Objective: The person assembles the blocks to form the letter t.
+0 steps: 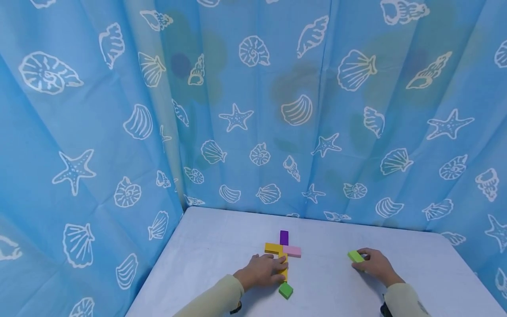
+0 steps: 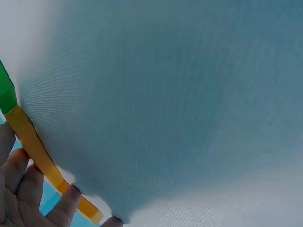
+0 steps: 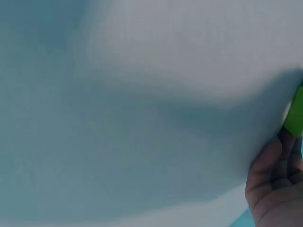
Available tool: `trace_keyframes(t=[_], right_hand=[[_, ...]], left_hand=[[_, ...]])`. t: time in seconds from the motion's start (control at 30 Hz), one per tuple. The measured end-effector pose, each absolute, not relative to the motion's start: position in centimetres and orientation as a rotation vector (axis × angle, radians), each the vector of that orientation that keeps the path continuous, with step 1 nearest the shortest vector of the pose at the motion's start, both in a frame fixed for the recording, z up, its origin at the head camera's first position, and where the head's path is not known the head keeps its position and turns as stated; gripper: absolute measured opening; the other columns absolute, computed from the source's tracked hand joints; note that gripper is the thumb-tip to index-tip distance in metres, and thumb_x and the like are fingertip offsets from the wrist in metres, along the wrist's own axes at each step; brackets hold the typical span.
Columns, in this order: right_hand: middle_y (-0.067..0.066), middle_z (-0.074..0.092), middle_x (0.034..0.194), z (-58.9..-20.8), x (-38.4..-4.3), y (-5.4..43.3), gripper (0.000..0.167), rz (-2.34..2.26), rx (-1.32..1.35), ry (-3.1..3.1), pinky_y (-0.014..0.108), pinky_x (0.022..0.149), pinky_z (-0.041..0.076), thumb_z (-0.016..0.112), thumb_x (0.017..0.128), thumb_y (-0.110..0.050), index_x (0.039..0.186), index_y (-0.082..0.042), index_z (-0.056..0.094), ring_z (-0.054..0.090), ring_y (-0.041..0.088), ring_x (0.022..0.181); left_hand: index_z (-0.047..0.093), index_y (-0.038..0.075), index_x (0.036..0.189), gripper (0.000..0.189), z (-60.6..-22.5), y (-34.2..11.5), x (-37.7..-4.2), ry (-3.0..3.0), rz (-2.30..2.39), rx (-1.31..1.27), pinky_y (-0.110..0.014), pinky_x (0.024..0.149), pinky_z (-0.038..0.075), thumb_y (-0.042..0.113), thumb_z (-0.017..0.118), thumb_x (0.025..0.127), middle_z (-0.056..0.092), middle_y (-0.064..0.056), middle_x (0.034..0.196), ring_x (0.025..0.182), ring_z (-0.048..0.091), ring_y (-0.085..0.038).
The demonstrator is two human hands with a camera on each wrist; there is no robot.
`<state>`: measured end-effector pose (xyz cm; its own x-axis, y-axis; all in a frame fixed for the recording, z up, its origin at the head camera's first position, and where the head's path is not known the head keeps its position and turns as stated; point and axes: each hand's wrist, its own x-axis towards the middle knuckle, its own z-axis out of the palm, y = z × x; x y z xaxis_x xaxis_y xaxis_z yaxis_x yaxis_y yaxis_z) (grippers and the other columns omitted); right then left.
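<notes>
My left hand (image 1: 261,270) lies over a row of flat blocks, its fingertips touching the upright yellow block (image 1: 283,274). In the left wrist view the fingers (image 2: 31,184) run along the side of the orange-yellow blocks (image 2: 35,146). Another yellow block (image 1: 273,248) lies crosswise at the top of that one, beside a pink block (image 1: 292,251). A purple block (image 1: 284,237) stands beyond them, and a green block (image 1: 286,290) sits at the near end. Off to the right, my right hand (image 1: 377,265) pinches a light green block (image 1: 355,256) between thumb and fingers.
A white-covered table (image 1: 317,286) carries the blocks. Blue curtains (image 1: 253,171) with white shell and starfish prints rise behind the table's far edge and along its left side.
</notes>
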<state>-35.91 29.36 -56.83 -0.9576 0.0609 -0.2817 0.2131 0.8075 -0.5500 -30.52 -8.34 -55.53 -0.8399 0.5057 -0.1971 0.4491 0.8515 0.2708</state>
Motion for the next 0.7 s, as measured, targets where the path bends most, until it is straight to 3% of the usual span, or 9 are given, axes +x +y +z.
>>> trace_keyframes(t=[0.3,0.47,0.7], right_hand=[[0.026,0.062,0.105,-56.8,-35.9,29.2,0.066,-0.827,0.116,2.787,0.048,0.081,0.051,0.082,0.079,-0.030,0.125,0.010,0.055,0.060,0.031,0.091],[0.017,0.064,0.099,-56.9,-36.0,29.1,0.052,-0.793,0.097,2.808,0.043,0.078,0.052,0.081,0.079,-0.025,0.116,0.006,0.061,0.060,0.025,0.087],[0.011,0.066,0.096,-56.8,-35.9,28.3,0.044,-0.753,0.031,2.828,0.043,0.075,0.054,0.082,0.078,-0.024,0.111,0.002,0.066,0.060,0.022,0.084]], left_hand=[[0.050,0.042,0.141,0.046,-55.5,-8.5,-30.8,2.783,0.279,0.735,-0.065,0.107,0.038,0.051,0.056,0.097,0.042,0.025,0.151,0.138,0.047,-0.021],[0.050,0.043,0.141,0.047,-55.8,-8.4,-30.8,2.770,0.307,0.726,-0.064,0.108,0.038,0.052,0.056,0.096,0.043,0.025,0.150,0.138,0.047,-0.021],[0.049,0.044,0.141,0.046,-55.6,-8.5,-30.7,2.756,0.309,0.698,-0.064,0.109,0.037,0.052,0.056,0.096,0.041,0.026,0.151,0.139,0.045,-0.021]])
